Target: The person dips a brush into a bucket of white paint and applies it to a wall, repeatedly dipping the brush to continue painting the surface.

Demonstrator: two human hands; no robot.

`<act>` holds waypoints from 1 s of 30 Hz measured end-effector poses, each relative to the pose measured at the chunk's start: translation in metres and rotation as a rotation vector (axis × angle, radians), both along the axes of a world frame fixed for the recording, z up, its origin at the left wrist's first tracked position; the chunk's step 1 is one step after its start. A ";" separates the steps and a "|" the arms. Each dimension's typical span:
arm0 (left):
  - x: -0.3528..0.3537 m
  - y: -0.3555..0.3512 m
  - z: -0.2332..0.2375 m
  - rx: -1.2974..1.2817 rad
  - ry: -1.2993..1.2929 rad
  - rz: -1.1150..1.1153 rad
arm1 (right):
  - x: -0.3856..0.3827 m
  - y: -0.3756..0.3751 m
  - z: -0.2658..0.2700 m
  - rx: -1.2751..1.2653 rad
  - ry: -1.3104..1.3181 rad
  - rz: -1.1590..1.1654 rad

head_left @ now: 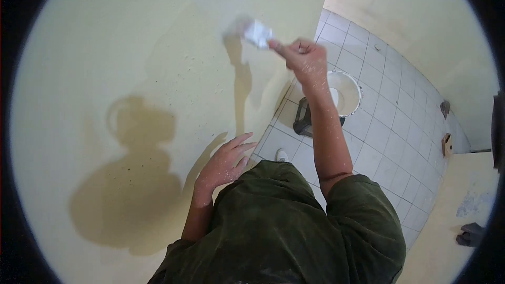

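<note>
My right hand (305, 60), speckled with white, is closed round the handle of a paintbrush (258, 33). The brush is blurred and smeared with white; its bristle end points at the pale yellow wall (200, 100), and whether it touches cannot be made out. Lower down, my left hand (225, 163) holds nothing, its fingers stretched out and apart, close beside the wall. White specks cover that hand too. A paler patch shows on the wall above the brush, and small flecks dot the surface below it.
A white bucket (360, 92) with a smeared rim stands on or beside a dark stool-like support (302, 118), partly behind my right forearm. Light tiles (384, 121) cover the floor. A wooden piece (447, 145) and dark items lie by the far wall. My shoe (282, 154) shows below.
</note>
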State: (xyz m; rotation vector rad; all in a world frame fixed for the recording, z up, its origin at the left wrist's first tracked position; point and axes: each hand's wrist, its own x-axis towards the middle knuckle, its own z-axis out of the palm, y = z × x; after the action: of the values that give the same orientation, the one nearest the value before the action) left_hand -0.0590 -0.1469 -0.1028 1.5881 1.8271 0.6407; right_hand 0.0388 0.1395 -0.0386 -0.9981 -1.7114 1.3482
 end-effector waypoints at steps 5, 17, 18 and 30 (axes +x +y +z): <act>0.000 0.000 0.002 0.043 0.030 -0.027 | -0.027 -0.013 0.036 -0.022 0.434 0.071; 0.003 -0.021 0.009 0.088 0.009 -0.005 | 0.014 -0.050 -0.341 -0.002 -0.646 -0.082; 0.004 -0.025 0.009 0.092 0.013 0.001 | 0.016 -0.049 -0.342 0.090 -0.714 -0.080; 0.014 -0.044 -0.006 0.167 -0.069 -0.038 | -0.008 -0.039 0.026 0.141 0.039 -0.126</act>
State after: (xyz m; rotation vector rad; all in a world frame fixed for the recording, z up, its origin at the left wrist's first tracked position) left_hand -0.0450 -0.1910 -0.1083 1.6821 1.7270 0.8390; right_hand 0.0304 0.1006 -0.0126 -0.9759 -1.6608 1.1437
